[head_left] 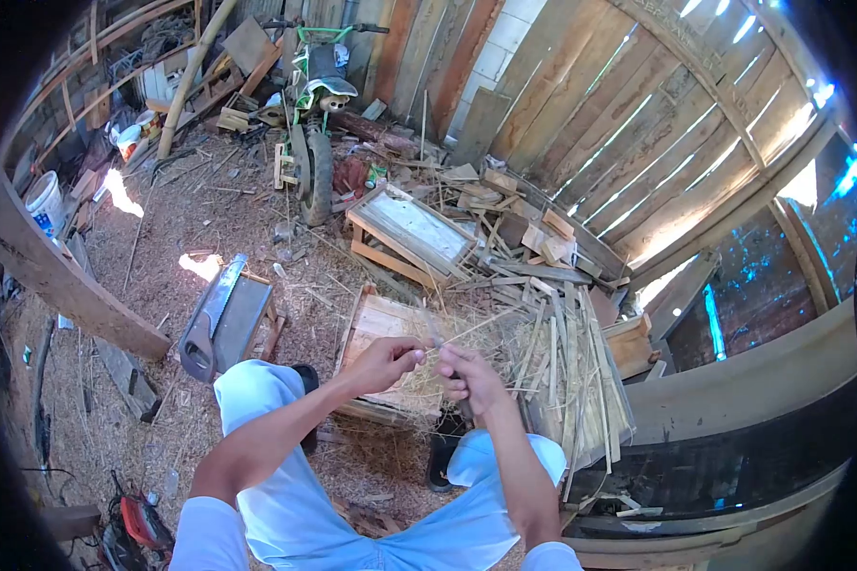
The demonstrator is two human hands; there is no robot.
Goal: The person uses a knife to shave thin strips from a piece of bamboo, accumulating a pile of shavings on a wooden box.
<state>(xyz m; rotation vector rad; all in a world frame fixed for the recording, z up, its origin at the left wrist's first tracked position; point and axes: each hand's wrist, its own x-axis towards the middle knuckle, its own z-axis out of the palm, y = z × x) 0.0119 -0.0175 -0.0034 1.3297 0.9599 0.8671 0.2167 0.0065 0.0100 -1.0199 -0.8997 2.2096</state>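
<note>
My right hand (473, 379) is wrapped around a knife (433, 328), its narrow blade pointing up and away from me and a dark handle end showing below the fist. Close beside it, my left hand (395, 364) is closed in a pinch on a thin pale strip of wood or bamboo (481, 326). The strip crosses by the blade and runs off to the right. Both hands are above a low wooden box or stool (376, 319) between my knees, with fine shavings on its right side.
Long split strips (567, 371) lie in a bundle at my right. A handsaw (221, 305) rests on a small bench (243, 319) to the left. Ahead are a wooden frame (414, 233), scrap wood (533, 233) and a small motorbike (316, 124). Shavings cover the ground.
</note>
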